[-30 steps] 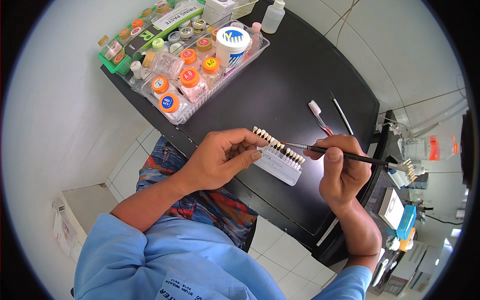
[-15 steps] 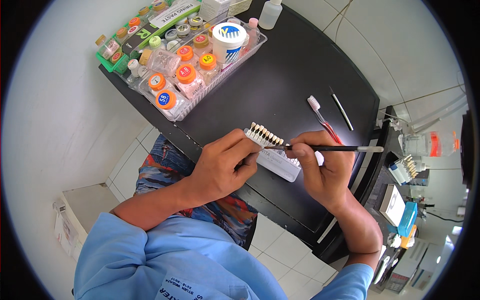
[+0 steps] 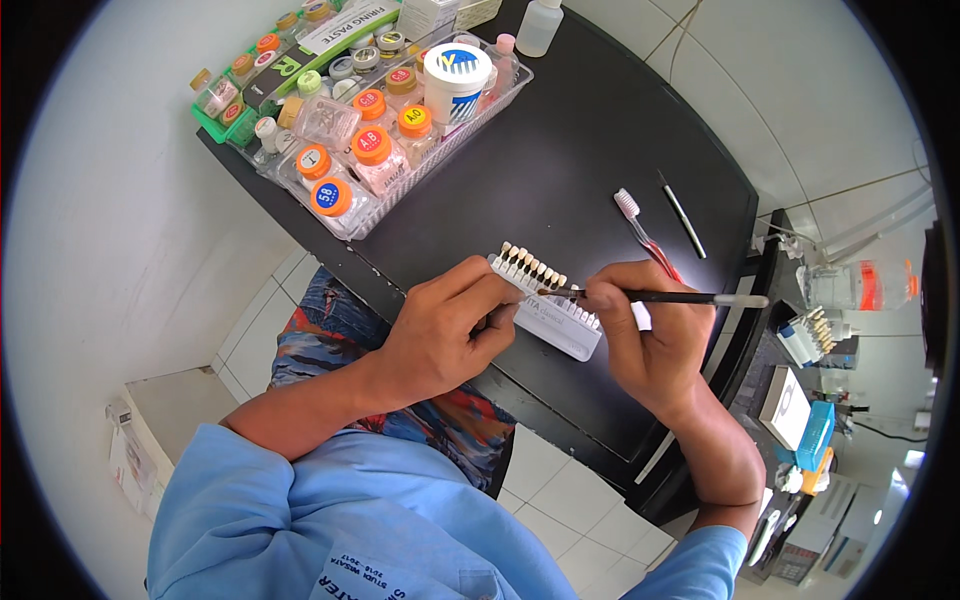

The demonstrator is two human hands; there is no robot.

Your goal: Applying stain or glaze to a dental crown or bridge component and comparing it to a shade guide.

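A slim, dark-handled brush [image 3: 665, 297] is held pen-fashion in the right hand [image 3: 655, 340], its handle pinched between thumb and fingers and its bristle end pointed at the left fingertips. The left hand [image 3: 445, 325] is drawn in narrow, thumb and fingers curled together; whether something small is pinched there cannot be told, since the fingers hide it. The tooth-shade guide [image 3: 562, 331], a pale holder with a row of tooth-shaped tabs, is laid on the black table [image 3: 570, 150] between and partly beneath the hands, some of its tabs covered by the right hand and brush. By judgement, the step in hand is close brushwork at the left fingertips, and a steady pinch is called for there, with the bristles guided lightly and the tabs left unknocked. Whether contact is made by the bristles cannot be made out. Beyond the right hand, a toothbrush [image 3: 640, 226] and a thin pen-like tool [image 3: 683, 217] are set down, and orange-lidded jars [image 3: 371, 150] are gathered in a clear basket [image 3: 432, 168] farther left.
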